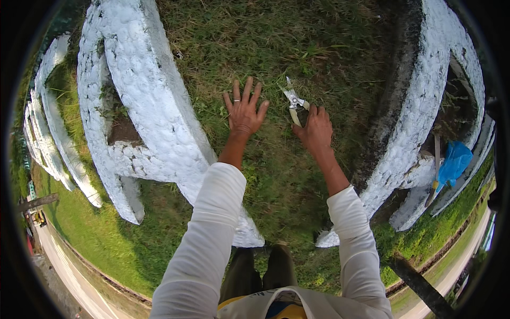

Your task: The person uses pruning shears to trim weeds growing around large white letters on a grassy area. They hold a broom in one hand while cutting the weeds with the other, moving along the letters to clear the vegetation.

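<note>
A pair of pruning shears (pixel 294 102) with pale handles is gripped in my right hand (pixel 317 129). Its metal blades are spread apart and point away from me over the grass. My left hand (pixel 244 111) is held flat with its fingers apart, and a ring is on one finger. Beneath both hands lies uneven grass (pixel 275 159) with some dry clippings. Whether the left palm touches the grass, I cannot tell.
White-painted, rough masonry letter shapes (pixel 151 83) rise on the left, with another white letter (pixel 414 119) on the right. A machete-like blade (pixel 437 155) and a blue plastic bag (pixel 455 161) rest on the right one. Behind me runs a road (pixel 67 271).
</note>
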`<state>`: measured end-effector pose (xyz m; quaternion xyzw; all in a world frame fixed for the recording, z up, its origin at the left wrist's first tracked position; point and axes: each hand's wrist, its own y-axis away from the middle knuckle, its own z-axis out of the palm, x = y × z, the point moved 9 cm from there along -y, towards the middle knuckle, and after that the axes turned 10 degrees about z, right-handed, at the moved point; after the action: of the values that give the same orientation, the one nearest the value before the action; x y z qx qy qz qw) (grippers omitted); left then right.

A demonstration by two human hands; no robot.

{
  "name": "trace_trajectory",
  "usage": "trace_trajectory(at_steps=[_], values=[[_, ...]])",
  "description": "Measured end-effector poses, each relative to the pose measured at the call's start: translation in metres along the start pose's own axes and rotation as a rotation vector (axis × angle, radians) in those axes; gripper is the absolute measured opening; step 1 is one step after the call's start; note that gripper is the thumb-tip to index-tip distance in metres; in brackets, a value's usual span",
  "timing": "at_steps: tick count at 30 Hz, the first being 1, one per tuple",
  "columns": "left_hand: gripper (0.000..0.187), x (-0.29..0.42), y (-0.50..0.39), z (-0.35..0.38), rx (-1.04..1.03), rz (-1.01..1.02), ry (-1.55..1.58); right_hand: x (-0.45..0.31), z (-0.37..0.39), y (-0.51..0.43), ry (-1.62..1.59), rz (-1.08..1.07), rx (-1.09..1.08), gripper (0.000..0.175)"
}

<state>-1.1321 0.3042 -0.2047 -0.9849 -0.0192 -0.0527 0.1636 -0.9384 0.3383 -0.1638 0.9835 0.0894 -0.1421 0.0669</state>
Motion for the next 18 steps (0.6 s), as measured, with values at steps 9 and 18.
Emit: trace_trajectory(at_steps=[9, 18], values=[[0.059, -0.002, -0.001, 0.0, -0.029, -0.016, 0.009, 0.005, -0.002, -0.02, -0.158, 0.02, -0.062, 0.057], [0.06, 0.0, -0.001, -0.002, -0.017, -0.019, 0.041, 0.049, -0.021, 0.001, -0.098, 0.081, 0.075, 0.076]])
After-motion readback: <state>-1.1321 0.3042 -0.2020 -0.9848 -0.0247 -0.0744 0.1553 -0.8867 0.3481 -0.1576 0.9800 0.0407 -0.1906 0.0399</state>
